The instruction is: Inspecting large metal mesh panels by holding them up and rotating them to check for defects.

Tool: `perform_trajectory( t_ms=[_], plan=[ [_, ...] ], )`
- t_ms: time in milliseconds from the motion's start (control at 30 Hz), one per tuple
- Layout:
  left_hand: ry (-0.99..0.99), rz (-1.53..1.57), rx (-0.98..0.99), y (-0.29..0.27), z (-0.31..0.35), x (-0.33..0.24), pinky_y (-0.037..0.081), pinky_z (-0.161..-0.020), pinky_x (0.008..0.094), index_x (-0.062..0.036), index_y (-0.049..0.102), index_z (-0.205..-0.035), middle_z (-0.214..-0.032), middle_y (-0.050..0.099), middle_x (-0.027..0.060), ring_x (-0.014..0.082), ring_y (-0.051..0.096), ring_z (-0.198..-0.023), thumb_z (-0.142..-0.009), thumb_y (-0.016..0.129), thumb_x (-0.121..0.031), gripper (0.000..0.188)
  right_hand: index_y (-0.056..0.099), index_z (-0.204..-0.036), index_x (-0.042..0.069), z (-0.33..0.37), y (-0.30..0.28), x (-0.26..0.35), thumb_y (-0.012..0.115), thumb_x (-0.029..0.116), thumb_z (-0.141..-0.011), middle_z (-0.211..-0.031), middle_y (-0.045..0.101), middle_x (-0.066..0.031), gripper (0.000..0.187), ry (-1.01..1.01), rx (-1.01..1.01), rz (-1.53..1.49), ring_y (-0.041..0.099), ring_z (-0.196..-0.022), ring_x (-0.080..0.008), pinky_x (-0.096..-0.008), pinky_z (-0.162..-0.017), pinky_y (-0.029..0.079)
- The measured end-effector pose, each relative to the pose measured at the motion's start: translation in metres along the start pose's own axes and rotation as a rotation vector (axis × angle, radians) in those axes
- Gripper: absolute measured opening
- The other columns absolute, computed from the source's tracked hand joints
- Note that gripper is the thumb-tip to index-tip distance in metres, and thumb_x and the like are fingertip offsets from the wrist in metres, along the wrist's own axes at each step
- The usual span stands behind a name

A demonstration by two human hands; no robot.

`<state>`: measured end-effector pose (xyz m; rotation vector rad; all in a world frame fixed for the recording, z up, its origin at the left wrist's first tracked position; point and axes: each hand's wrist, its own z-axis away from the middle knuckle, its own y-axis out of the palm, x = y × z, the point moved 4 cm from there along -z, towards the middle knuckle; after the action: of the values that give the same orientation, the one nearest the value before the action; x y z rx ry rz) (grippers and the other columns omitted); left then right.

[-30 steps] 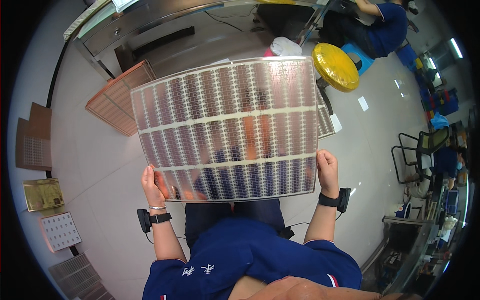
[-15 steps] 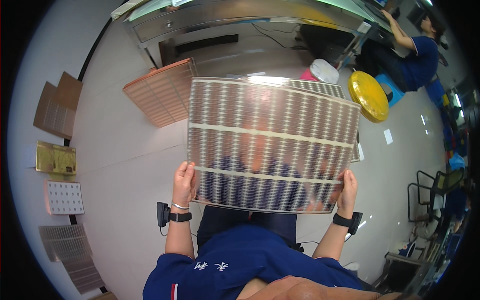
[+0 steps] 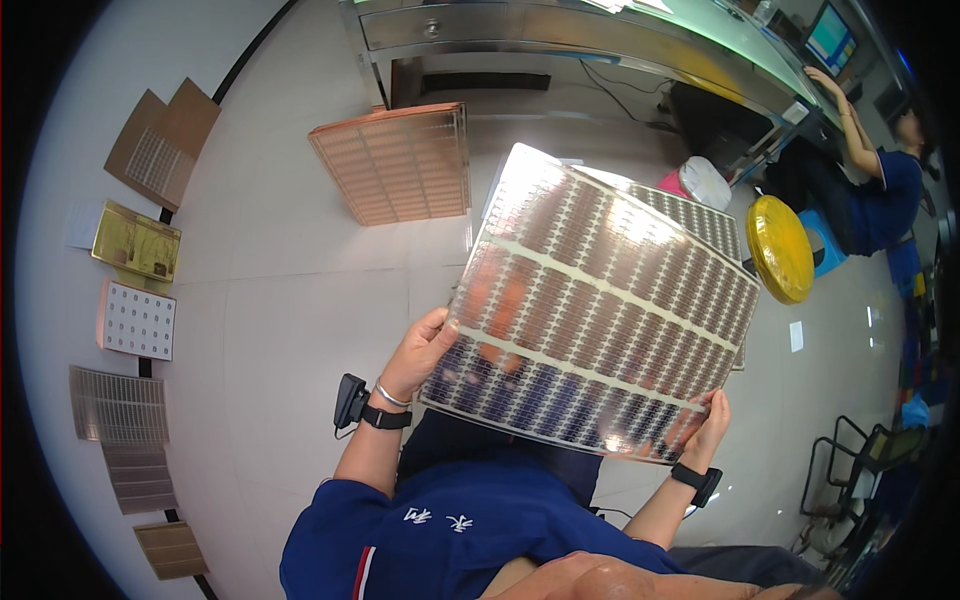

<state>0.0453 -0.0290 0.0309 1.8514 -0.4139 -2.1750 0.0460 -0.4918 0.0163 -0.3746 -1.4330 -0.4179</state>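
A large, glossy rectangular patterned panel (image 3: 600,310), brownish with pale bands and rows of small repeated shapes, is held out in front of my body, tilted with its left side higher. My left hand (image 3: 420,352) grips its left edge, thumb on the face and fingers behind. Near the lower right corner, my right hand (image 3: 707,432) is closed on the edge in the same way. Beyond it and partly hidden by it shows a second, similar panel (image 3: 705,222). Both wrists wear black strapped devices.
Copper-coloured panels (image 3: 400,170) stand on the floor by a metal desk (image 3: 470,30). A yellow round stool (image 3: 780,250) and a pink-and-white one (image 3: 705,183) are at the right, near a seated person (image 3: 880,195). Sample boards (image 3: 138,320) line the left wall; a chair (image 3: 870,455) stands at lower right.
The panel has swung clockwise and moved right, its upper left corner now raised. Both hands keep their hold and have shifted with it. The whole view has turned slightly.
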Motion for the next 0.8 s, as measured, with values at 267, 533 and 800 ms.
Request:
perform_trajectory(
  t_ms=[267,533,800],
  plan=[
    [0.106,-0.096,0.073,0.015,0.003,-0.021,0.041,-0.077,0.0219,-0.0021,0.054,-0.099,-0.091,0.056,-0.0006,0.0055,0.048,-0.084,-0.091,0.051,-0.029,0.029,0.052,-0.072,0.006,-0.006,-0.01,-0.012,0.049,0.019,-0.091,-0.066,0.049,0.0003,0.023,-0.013,-0.028,0.026,0.049,-0.061,-0.0097,-0.0224,-0.059,0.038],
    [0.08,-0.049,0.064,0.013,0.006,-0.021,0.042,-0.076,0.0221,0.0005,0.053,-0.103,-0.093,0.058,0.0026,0.0074,0.052,-0.085,-0.092,0.04,-0.045,0.048,0.053,-0.071,0.006,-0.004,-0.004,-0.008,0.048,0.017,-0.091,-0.065,0.049,0.0012,0.024,0.001,-0.01,0.014,0.047,-0.063,-0.0079,-0.022,-0.06,0.036],
    [0.001,0.085,0.029,0.014,0.002,-0.019,0.04,-0.082,0.0239,0.0036,0.054,-0.1,-0.096,0.057,0.0074,0.0105,0.052,-0.089,-0.094,0.023,-0.051,0.063,0.054,-0.071,0.006,-0.003,-0.001,-0.003,0.049,0.016,-0.091,-0.064,0.049,0.0013,0.023,0.001,0.0,0.031,0.046,-0.062,-0.0076,-0.0222,-0.059,0.035]
  ],
)
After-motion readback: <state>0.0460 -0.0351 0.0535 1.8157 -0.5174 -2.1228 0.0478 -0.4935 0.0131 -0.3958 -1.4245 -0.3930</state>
